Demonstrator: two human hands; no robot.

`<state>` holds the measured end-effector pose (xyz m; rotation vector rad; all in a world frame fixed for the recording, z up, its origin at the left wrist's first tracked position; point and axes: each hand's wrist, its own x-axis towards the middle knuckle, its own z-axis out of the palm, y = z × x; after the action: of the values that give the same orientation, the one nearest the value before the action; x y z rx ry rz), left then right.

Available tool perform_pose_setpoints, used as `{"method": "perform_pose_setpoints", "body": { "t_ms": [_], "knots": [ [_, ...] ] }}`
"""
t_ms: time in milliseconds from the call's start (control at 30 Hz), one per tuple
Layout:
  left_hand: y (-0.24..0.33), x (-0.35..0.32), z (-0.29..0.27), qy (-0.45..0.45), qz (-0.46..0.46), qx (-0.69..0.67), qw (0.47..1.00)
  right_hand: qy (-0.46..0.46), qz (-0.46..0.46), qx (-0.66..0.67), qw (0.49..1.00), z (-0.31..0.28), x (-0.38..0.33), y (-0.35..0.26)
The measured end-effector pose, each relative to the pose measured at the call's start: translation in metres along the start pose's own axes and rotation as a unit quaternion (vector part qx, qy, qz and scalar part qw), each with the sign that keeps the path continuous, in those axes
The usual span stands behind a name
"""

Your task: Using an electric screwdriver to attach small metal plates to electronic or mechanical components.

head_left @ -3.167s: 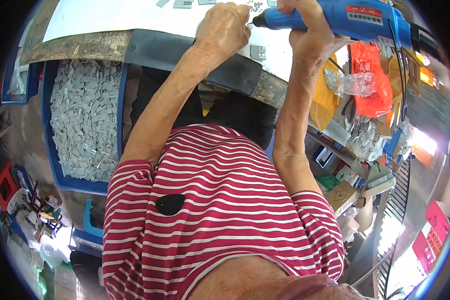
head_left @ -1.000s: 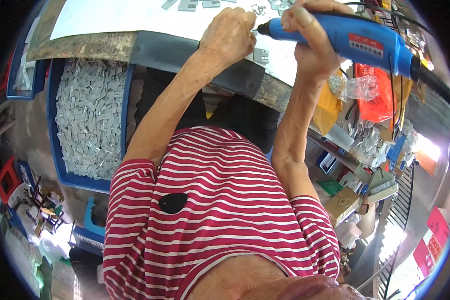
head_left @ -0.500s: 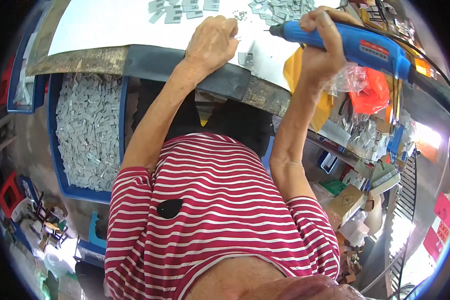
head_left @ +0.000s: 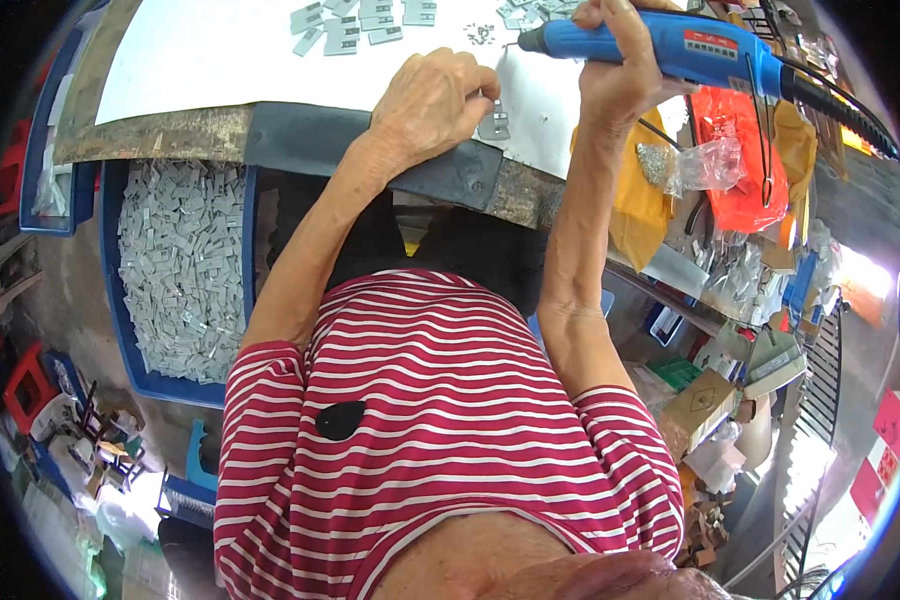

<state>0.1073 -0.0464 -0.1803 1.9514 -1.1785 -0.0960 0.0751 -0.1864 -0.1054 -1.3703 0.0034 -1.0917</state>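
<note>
Pointing its tip toward the person's left, the blue electric screwdriver [head_left: 660, 45] lies with its long axis nearly level above the white surface [head_left: 230, 60]; a black cable leaves its rear end. The right hand [head_left: 620, 70] is closed around the barrel. The left hand [head_left: 435, 100] rests curled on the surface edge, fingertips pinching a small grey metal bracket [head_left: 494, 122]. More flat grey pieces lie in rows farther back. Below – a blue bin [head_left: 185, 270] heaped with similar stamped parts; cluttered bags and boxes stand at the right.
</note>
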Motion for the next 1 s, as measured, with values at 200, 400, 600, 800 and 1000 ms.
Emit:
{"method": "perform_pose_setpoints", "body": {
  "t_ms": [200,400,600,800,1000],
  "knots": [
    [-0.006,-0.002,0.004,0.026,0.002,-0.032,0.999,0.017,0.056,0.06,0.996,-0.006,-0.001,-0.001],
    [-0.008,-0.001,0.007,0.142,-0.038,-0.046,0.988,-0.017,0.083,0.111,0.99,-0.001,-0.011,-0.02],
    [-0.009,0.0,0.007,0.154,-0.044,-0.027,0.987,-0.043,0.026,0.099,0.994,-0.005,-0.011,-0.018],
    [-0.01,0.0,0.008,0.152,-0.044,-0.03,0.987,-0.042,0.053,0.127,0.99,-0.009,-0.012,-0.022],
    [-0.009,0.0,0.006,0.147,-0.049,-0.057,0.986,-0.009,0.078,0.165,0.983,-0.009,-0.013,-0.023]
  ]
}}
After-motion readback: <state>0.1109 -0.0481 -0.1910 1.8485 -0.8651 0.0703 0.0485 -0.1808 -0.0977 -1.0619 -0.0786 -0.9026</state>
